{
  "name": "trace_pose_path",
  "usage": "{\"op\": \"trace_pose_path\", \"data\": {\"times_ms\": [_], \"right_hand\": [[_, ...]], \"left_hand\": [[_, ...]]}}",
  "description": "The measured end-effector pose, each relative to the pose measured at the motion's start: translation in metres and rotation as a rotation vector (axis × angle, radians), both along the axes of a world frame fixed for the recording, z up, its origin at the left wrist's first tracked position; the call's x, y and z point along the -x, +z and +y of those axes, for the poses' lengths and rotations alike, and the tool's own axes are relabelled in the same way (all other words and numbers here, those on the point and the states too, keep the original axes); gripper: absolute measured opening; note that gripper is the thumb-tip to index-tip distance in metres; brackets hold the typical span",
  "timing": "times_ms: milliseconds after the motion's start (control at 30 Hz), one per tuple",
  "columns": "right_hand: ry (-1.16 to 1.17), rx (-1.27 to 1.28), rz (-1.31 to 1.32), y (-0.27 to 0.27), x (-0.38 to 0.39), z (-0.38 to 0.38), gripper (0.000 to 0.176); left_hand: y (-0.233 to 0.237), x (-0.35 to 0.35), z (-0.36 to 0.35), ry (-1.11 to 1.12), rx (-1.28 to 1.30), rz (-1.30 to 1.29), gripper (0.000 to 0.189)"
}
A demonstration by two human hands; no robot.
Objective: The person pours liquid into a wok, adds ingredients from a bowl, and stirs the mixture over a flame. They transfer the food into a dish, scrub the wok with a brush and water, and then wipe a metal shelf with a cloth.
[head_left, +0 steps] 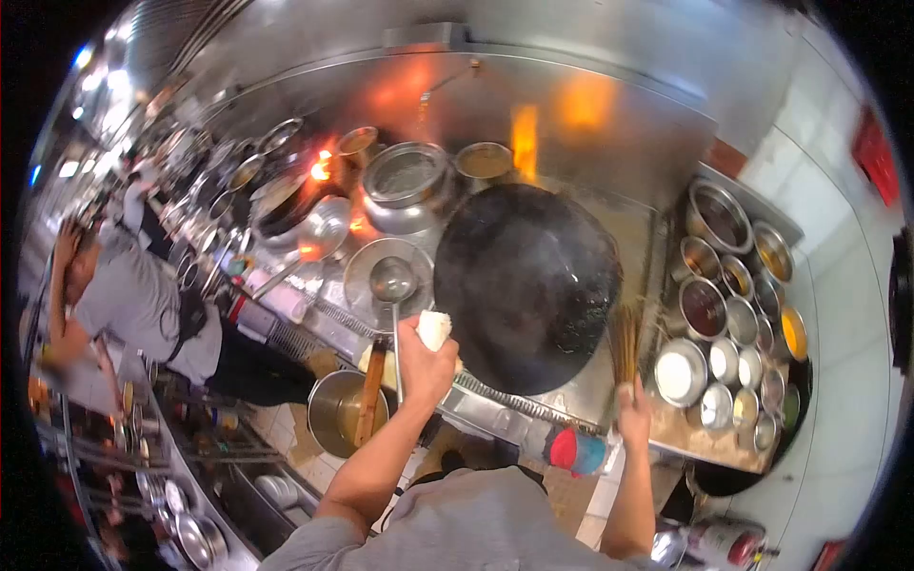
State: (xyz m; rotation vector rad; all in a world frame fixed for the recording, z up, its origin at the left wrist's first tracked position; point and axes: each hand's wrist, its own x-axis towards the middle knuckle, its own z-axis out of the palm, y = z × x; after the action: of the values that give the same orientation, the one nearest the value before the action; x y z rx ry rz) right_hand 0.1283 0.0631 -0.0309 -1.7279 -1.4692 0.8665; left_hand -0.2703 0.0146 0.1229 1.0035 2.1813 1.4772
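A large black wok (528, 285) stands on the range before me, wet and shiny along its right side. My left hand (427, 366) is closed near the wok's lower left rim, with a white cloth (434, 330) bunched in its grip. Alongside that fist runs the handle of a metal ladle (392, 279), whose bowl rests over a round strainer (357, 285). In my right hand (633, 416) is a bamboo wok brush (625, 344), bristles pointing up beside the wok's right rim.
Metal bowls of seasonings (705, 309) crowd the right counter. A steel pot (328, 414) with a wooden-handled tool stands lower left. Behind the strainer sits a large pot (407, 181), with flames (322, 167) near it. Another person (152, 295) works at far left.
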Motion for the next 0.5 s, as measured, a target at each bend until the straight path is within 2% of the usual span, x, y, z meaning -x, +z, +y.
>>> {"op": "trace_pose_path", "data": {"times_ms": [33, 100, 167, 267, 367, 400, 433, 467, 500], "right_hand": [[-0.047, 0.252, 0.314, 0.033, 0.007, -0.018, 0.063], [-0.117, 0.374, 0.715, -0.007, 0.002, -0.043, 0.059], [-0.091, 0.441, 0.701, -0.022, 0.007, -0.061, 0.058], [0.056, -0.24, -0.06, -0.076, 0.029, -0.075, 0.061], [0.115, -0.088, -0.534, -0.04, 0.047, -0.085, 0.056], [0.133, -0.207, -0.602, -0.012, 0.058, -0.086, 0.048], [0.228, -0.239, -0.509, 0.001, 0.069, -0.085, 0.044], [0.322, -0.271, -0.415, 0.01, 0.08, -0.084, 0.04], [0.416, -0.299, -0.322, 0.014, 0.092, -0.085, 0.037]], "left_hand": [[0.004, 0.001, -0.001, 0.029, 0.046, -0.05, 0.054], [-0.009, 0.004, 0.0, 0.071, -0.003, -0.184, 0.053], [-0.04, 0.009, -0.001, 0.086, 0.018, -0.244, 0.052], [-0.065, -0.003, -0.003, 0.121, 0.085, -0.337, 0.054], [-0.094, -0.023, 0.011, 0.183, -0.026, -0.581, 0.055], [-0.108, -0.027, 0.018, 0.212, -0.031, -0.595, 0.055], [-0.123, -0.029, 0.027, 0.243, -0.038, -0.606, 0.056], [-0.137, -0.032, 0.034, 0.18, -0.064, -0.634, 0.057], [-0.121, -0.042, 0.039, 0.211, -0.097, -0.685, 0.059]]}}
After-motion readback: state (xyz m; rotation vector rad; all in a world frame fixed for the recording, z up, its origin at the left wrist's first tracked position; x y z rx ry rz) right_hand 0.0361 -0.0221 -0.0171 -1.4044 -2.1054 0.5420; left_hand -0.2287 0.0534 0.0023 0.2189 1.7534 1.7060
